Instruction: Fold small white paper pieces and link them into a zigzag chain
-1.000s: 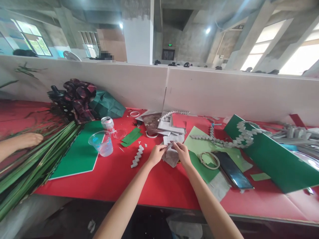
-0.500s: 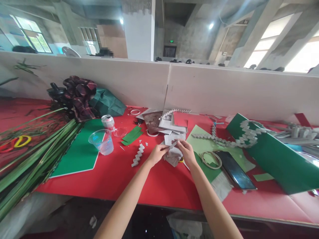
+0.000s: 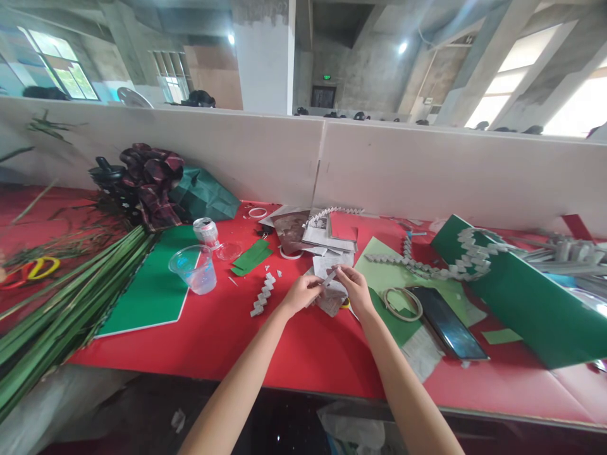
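Observation:
Between my two hands is a narrow grey paper strip (image 3: 329, 277), slanting up to the right. My left hand (image 3: 303, 294) pinches its lower end, and my right hand (image 3: 353, 285) pinches the upper end. Beneath them lie crumpled printed paper sheets (image 3: 332, 302), partly covered by my fingers. Yellow-handled scissors (image 3: 346, 304) show in part under my right hand. To the left of my left hand rests a short zigzag chain of folded paper (image 3: 263, 296), with small paper scraps near it. A longer folded paper chain (image 3: 429, 270) runs off to the right.
A plastic cup (image 3: 195, 270) and a can (image 3: 206, 232) stand left of a green card stack (image 3: 252, 256). Long green leaves (image 3: 95, 278) spread over the left side. At right lie a phone (image 3: 448, 322), a tape roll (image 3: 402, 304) and a standing green board (image 3: 531, 297).
The strip tilts a little more steeply between my fingers, and my hands have barely shifted. At far left, one long leaf has moved away from the pile, and fingertips show by the red-and-yellow scissors.

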`<state>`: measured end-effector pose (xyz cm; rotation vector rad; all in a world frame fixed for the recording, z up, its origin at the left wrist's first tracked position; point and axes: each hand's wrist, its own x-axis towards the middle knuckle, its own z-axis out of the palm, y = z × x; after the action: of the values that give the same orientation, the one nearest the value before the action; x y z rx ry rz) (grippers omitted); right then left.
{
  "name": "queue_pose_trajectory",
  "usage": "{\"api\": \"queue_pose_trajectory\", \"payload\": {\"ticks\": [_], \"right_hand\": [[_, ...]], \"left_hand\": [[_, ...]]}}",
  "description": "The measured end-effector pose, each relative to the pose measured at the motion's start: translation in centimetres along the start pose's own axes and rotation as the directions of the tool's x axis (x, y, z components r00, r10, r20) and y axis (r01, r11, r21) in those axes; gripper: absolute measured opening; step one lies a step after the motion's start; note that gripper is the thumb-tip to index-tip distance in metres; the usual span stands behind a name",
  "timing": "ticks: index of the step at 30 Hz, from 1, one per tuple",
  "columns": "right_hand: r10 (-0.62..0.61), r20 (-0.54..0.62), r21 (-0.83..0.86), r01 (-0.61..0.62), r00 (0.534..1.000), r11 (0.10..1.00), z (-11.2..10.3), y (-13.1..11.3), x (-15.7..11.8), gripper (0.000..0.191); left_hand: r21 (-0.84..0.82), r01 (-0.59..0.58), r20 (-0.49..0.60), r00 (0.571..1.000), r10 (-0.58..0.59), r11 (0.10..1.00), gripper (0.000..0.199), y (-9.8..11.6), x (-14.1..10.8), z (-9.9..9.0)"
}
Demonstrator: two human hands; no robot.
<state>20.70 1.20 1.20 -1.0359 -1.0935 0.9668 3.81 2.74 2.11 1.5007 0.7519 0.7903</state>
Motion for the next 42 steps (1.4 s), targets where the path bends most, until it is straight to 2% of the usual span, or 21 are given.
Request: {"api": "queue_pose_trajectory", "payload": {"ticks": [5, 8, 13, 15, 21, 29, 36, 42], "right_hand": [[0.013, 0.073, -0.046, -0.010, 0.997, 0.999, 0.5, 0.0, -0.3, 0.028], [-0.016, 0.094, -0.129, 0.028, 0.995, 0.991, 0.8, -0.1, -0.5, 0.027], [-0.064, 0.082, -0.210, 0.080, 0.995, 0.974, 1.0, -0.2, -0.6, 0.028], [-0.068, 0.079, -0.201, 0.083, 0.995, 0.976, 1.2, -0.4, -0.7, 0.028], [0.050, 0.192, -0.118, -0.028, 0.980, 0.993, 1.5, -0.8, -1.0, 0.033], [0.033, 0.127, -0.217, -0.005, 0.991, 0.976, 1.6, -0.6, -1.2, 0.039], [0.072, 0.148, -0.233, -0.036, 0.986, 0.972, 1.6, -1.1, -1.1, 0.038], [0.056, 0.150, -0.226, -0.021, 0.987, 0.974, 1.5, -0.7, -1.0, 0.035]], "left_hand": [[-0.090, -0.005, 0.032, 0.999, 0.007, 0.996, 0.038, 0.0, -0.2, 0.3], [-0.061, -0.005, 0.085, 0.996, 0.011, 0.998, 0.039, 0.1, -0.3, 0.4], [0.072, -0.122, -0.009, 0.992, 0.123, 0.990, 0.033, 0.1, -0.2, 0.3], [0.055, -0.134, -0.020, 0.991, 0.136, 0.989, 0.030, 0.0, -0.2, 0.3], [-0.073, -0.110, -0.003, 0.994, 0.110, 0.991, 0.030, -0.4, 0.0, 0.3], [0.063, -0.136, -0.019, 0.990, 0.137, 0.989, 0.030, -1.1, 0.4, 0.3], [0.031, -0.086, -0.001, 0.996, 0.087, 0.996, 0.026, -1.1, 0.2, 0.4], [0.000, -0.081, 0.014, 0.997, 0.081, 0.997, 0.020, -1.4, 0.3, 0.6]]}}
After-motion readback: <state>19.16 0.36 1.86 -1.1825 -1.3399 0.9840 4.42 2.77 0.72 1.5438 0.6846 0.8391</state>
